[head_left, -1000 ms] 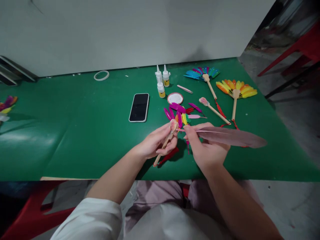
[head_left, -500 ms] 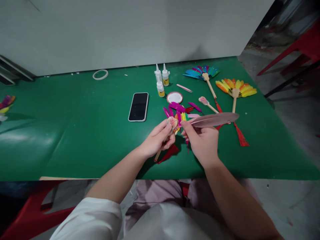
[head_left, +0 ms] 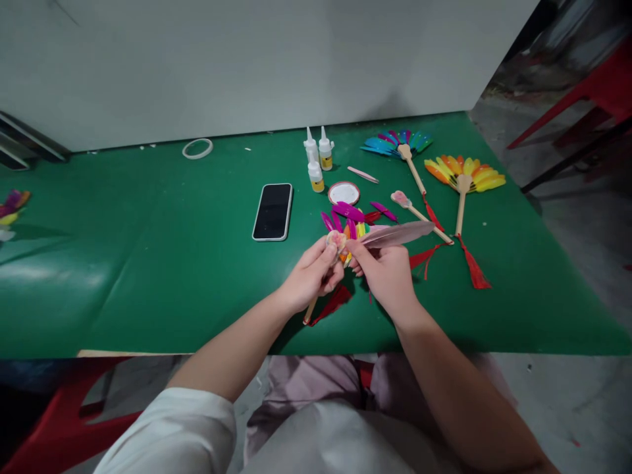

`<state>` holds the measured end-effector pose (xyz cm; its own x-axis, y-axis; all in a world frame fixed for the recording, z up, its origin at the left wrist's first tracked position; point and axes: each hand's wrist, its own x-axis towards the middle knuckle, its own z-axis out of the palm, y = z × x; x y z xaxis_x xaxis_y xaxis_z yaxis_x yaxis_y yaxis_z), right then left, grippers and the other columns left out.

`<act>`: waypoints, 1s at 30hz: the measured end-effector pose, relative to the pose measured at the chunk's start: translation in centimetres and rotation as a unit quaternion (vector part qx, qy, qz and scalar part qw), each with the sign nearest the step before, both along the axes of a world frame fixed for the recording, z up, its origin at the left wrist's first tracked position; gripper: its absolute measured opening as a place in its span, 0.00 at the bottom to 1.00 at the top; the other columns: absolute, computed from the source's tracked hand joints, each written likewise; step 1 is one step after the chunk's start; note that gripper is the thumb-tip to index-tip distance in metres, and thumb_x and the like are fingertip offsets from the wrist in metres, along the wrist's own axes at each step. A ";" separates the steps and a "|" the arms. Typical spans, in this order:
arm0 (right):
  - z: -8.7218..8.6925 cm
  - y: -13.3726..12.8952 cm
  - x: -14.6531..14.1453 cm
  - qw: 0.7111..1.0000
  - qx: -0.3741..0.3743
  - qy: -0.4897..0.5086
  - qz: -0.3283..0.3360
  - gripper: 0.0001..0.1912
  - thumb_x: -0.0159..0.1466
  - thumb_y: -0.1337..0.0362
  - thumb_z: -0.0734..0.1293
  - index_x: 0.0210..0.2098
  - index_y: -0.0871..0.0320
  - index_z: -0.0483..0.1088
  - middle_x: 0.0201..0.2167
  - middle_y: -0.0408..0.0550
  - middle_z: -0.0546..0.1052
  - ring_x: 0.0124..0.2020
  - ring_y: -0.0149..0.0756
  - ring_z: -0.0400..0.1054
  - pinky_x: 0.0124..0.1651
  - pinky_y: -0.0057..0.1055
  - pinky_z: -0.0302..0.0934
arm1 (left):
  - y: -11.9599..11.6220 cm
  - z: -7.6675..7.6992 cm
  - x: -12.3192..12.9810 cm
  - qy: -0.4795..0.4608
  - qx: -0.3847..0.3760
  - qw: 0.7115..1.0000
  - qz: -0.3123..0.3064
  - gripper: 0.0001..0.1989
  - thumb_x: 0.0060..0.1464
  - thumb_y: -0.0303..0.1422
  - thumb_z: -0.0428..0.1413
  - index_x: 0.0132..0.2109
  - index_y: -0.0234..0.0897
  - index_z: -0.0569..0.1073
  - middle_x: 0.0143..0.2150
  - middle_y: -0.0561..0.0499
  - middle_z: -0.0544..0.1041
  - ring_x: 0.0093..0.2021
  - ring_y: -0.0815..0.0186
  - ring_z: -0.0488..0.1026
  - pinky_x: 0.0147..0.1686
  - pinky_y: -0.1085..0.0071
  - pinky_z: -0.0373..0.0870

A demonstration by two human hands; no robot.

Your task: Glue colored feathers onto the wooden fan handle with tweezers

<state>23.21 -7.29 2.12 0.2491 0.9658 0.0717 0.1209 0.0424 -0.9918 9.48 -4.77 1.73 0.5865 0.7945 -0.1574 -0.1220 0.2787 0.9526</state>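
Observation:
My left hand [head_left: 315, 273] is closed on a wooden fan handle [head_left: 309, 309], its thumb beside the handle's round pinkish head [head_left: 336, 241]. A red tassel [head_left: 336, 303] hangs from the handle's lower end. My right hand [head_left: 388, 273] pinches the quill end of a long mauve feather [head_left: 399, 234], close against the round head; its tip points right. Whether the quill touches the head cannot be made out. Just behind both hands lie loose magenta feathers [head_left: 349, 210] and other coloured ones, partly hidden by my fingers.
On the green table [head_left: 162, 263] are a phone [head_left: 272, 212], several white bottles [head_left: 316, 178], a small white dish [head_left: 344, 193], tweezers [head_left: 363, 174] and a tape ring [head_left: 197, 149]. To the right lie a blue fan [head_left: 385, 145], a yellow-orange fan [head_left: 486, 178] and a bare handle [head_left: 419, 214].
My right hand has moved left with the mauve feather, bringing its quill end nearer the round head. My left hand has stayed almost in place.

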 end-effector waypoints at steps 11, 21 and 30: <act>-0.7 0.5 -0.5 0.997 -0.007 0.076 -0.009 0.10 0.54 0.57 0.70 0.28 0.59 0.74 0.23 0.44 0.77 0.23 0.31 0.70 0.26 0.27 0.65 | 0.1 0.2 0.4 -0.025 -0.046 0.998 0.047 0.17 0.58 0.48 0.48 0.37 0.38 0.61 0.14 0.60 0.66 0.08 0.78 0.50 0.09 0.83 0.45; 0.0 -0.2 -0.5 0.998 0.034 0.016 -0.050 0.10 0.57 0.57 0.68 0.29 0.59 0.73 0.24 0.43 0.75 0.22 0.28 0.67 0.27 0.26 0.64 | 0.5 0.0 0.0 -0.087 -0.246 0.963 -0.071 0.21 0.59 0.45 0.46 0.24 0.35 0.62 0.08 0.56 0.60 0.06 0.74 0.53 0.07 0.81 0.52; 0.0 -0.3 -1.2 0.995 0.007 0.089 -0.043 0.11 0.57 0.57 0.68 0.25 0.58 0.69 0.18 0.40 0.73 0.20 0.27 0.68 0.24 0.24 0.64 | 0.2 0.2 0.3 -0.101 -0.284 0.953 -0.028 0.23 0.61 0.44 0.44 0.23 0.35 0.64 0.06 0.59 0.53 0.06 0.77 0.43 0.05 0.83 0.45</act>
<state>22.02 -7.61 2.14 0.3416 0.9393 0.0318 -0.0524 0.0529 -0.9972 9.80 -4.59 1.94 0.6895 0.5813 -0.4320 -0.2559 0.7536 0.6056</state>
